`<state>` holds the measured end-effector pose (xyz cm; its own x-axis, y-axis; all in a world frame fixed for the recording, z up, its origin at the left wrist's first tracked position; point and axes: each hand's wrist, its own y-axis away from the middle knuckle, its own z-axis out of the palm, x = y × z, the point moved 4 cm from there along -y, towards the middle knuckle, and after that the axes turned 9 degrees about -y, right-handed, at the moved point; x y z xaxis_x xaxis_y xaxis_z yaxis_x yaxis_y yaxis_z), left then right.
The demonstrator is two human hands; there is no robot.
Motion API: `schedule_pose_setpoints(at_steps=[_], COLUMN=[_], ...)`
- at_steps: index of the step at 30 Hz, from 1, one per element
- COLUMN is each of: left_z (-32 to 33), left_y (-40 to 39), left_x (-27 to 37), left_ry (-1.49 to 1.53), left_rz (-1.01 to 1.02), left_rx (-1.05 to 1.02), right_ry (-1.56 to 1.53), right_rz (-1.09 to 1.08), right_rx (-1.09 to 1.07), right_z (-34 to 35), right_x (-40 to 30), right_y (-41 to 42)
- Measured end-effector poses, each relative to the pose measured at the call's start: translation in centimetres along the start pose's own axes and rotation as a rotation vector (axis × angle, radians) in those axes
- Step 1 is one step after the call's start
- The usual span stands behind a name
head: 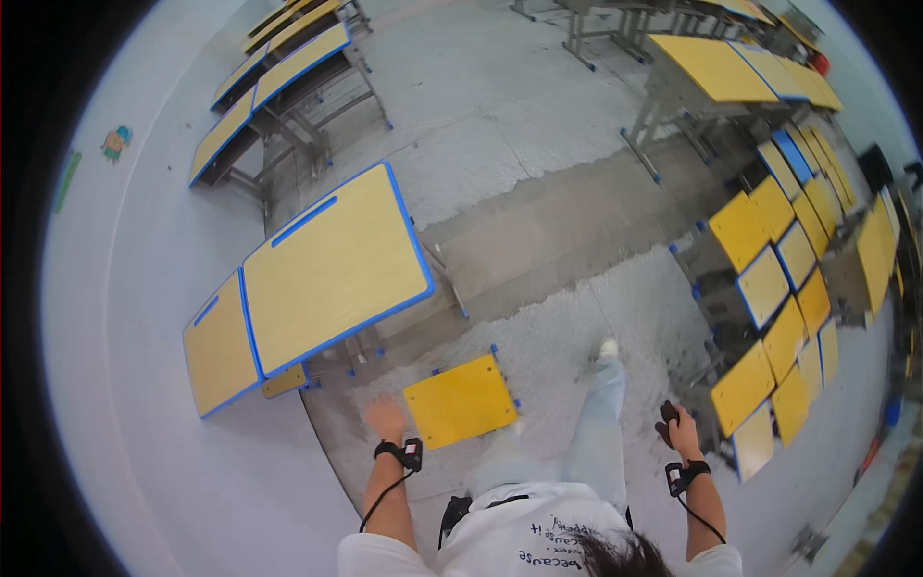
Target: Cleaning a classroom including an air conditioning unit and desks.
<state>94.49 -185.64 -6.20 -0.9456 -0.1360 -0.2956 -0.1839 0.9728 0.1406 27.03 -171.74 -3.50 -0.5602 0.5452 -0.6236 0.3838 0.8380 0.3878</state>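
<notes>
My left hand [386,417] is blurred, just beside the left edge of a yellow-topped stool [461,400]. Whether its fingers touch the stool or are spread cannot be made out. The stool stands on the floor before me, its blue-capped feet partly showing. In my right hand [683,431], held out at my side, is a small dark object [665,424] whose kind is unclear. Each wrist wears a black strap with a small device and cable. Ahead to the left stand two yellow desks with blue edging, a nearer desk [335,267] and a wall-side desk [223,346].
Rows of yellow stools [764,288] crowd the right side, close to my right hand. More desks stand at the far left [303,65] and far right [714,68]. A white wall [180,252] borders the left. Part of another stool [285,381] shows under the desks.
</notes>
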Motion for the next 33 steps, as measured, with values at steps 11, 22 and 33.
schedule_pose_setpoints(at_steps=[11,22,33], left_z=[-10.9,-16.0,-19.9], left_y=[2.9,-1.5,-16.5], left_x=[16.7,23.0,23.0], left_ry=[0.355,0.414,0.267], left_rz=[-0.524,-1.072,-1.234], left_rx=[-0.031,0.198,0.378], right_ry=[0.184,0.052,0.533], right_rz=[-0.387,-0.771,-1.077], right_rx=[-0.275,-0.612,-1.199], right_z=[-5.0,11.5,24.0], right_x=[-15.3,-40.3,-52.1], right_y=[-36.5,-49.6,-51.4])
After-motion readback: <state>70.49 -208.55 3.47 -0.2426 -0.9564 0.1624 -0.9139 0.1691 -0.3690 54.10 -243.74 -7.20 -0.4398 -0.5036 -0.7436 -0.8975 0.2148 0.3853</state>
